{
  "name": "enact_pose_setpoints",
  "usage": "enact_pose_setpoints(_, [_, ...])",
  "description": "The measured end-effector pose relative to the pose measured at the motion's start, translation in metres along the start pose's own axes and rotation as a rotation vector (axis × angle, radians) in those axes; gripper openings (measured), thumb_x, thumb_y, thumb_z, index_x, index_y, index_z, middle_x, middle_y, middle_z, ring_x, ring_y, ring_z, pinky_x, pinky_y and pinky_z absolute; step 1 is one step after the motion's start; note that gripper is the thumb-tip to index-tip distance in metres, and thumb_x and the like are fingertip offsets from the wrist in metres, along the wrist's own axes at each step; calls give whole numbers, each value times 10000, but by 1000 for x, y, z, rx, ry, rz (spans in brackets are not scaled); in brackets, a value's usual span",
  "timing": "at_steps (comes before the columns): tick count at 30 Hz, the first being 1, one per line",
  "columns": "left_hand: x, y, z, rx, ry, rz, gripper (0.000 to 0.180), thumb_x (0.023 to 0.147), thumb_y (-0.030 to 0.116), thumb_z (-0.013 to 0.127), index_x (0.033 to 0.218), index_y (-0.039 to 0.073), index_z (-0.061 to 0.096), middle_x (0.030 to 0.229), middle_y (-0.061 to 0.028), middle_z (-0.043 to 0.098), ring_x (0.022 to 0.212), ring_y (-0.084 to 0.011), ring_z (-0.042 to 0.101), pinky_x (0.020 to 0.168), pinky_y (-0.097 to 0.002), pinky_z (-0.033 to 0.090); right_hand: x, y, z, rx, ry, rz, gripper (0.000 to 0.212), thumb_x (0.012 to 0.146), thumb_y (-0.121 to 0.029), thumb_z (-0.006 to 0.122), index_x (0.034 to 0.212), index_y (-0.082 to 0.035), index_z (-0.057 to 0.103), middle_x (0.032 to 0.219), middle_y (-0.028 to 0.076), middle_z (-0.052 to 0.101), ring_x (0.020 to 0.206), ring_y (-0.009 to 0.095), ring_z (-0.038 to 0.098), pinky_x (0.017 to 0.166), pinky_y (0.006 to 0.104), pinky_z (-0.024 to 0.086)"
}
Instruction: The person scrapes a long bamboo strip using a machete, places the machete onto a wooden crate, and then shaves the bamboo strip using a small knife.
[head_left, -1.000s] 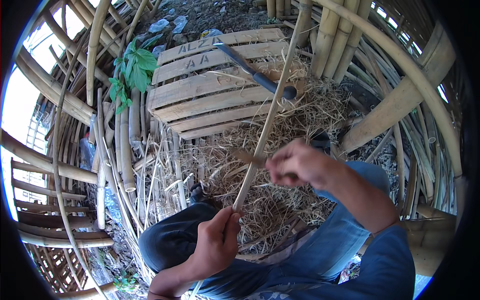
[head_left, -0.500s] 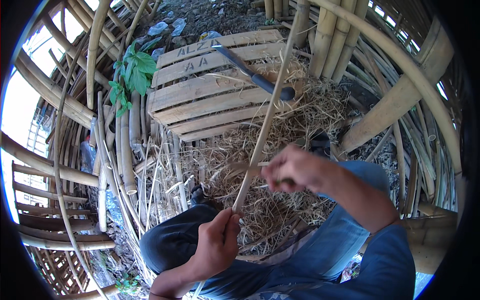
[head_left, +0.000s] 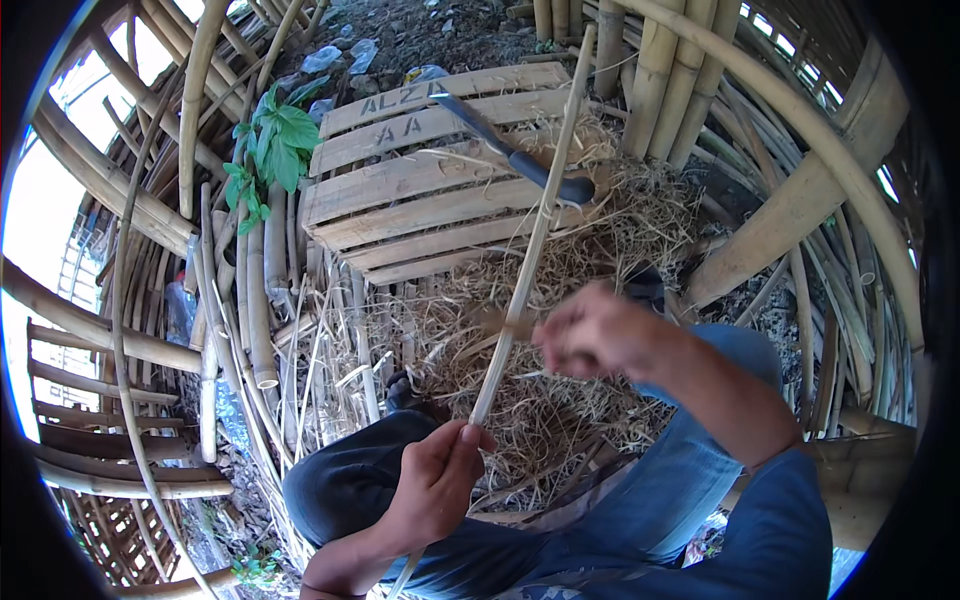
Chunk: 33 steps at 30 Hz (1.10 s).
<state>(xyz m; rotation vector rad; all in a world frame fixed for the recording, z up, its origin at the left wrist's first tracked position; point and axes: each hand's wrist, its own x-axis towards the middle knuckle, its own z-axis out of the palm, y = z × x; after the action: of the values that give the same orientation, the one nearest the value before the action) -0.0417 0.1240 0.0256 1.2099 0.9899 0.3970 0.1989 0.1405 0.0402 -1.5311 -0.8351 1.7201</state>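
Note:
My left hand (head_left: 440, 482) is closed around the lower part of a long, pale bamboo strip (head_left: 532, 258). The strip slants up and away to the right, and its lower end passes below my fist. Beside its middle, my right hand (head_left: 605, 335) grips a knife (head_left: 496, 322). Motion smears the blade, which crosses the strip; I cannot tell whether it touches. Beyond the strip, a curved long-bladed knife with a dark handle (head_left: 545, 175) lies on a slatted wooden crate (head_left: 400, 190).
Curled bamboo shavings (head_left: 560, 410) cover the ground between my bent knees and the crate. Bamboo poles (head_left: 255, 300) and a leafy green plant (head_left: 275, 145) stand to the left. A thick bamboo post (head_left: 760, 235) slants at the right, beside more stacked poles.
The strip seems turned in my left hand, showing a paler, flatter face. My right hand has shifted slightly with the knife, still beside the strip's middle.

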Motion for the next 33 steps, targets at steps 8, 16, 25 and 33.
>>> enact_pose_setpoints(8, [-1, 4, -3, -29, -59, -50, 302, 996, 220, 380, 908, -23, 536, 542, 56, 365, 438, -15, 300, 400, -188, 242, 4, 6, -2, 116, -63, 84, 122, 828, -31, 534, 814, 44, 630, 674, 127, 623, 425, 83, 489, 337, 203, 318])
enact_pose_setpoints(16, [-1, 8, -2, -150, -89, -162, 326, 997, 242, 377, 928, -38, 529, 543, 50, 344, 432, -20, 275, 384, -195, 217, 7, 8, -9, 99, -166, 96, 232, 886, -165, 567, 759, 21, 619, 637, 88, 584, 395, 69, 441, 334, 206, 276])
enact_pose_setpoints(25, [-3, 5, -4, -143, -106, -136, 318, 999, 230, 367, 947, -40, 526, 549, 50, 343, 428, -20, 264, 381, -196, 211, 4, 3, -12, -13, -207, 44, 192, 856, -79, 502, 706, 6, 586, 619, 97, 570, 384, 81, 414, 325, 203, 251])
enact_pose_setpoints(33, [-9, 8, -3, -76, -115, -101, 318, 998, 227, 373, 958, -48, 527, 548, 47, 351, 438, -18, 281, 391, -195, 228, -1, -12, -24, 5, -113, 13, 175, 805, -49, 513, 646, 2, 567, 584, 78, 525, 350, 87, 355, 323, 226, 220])
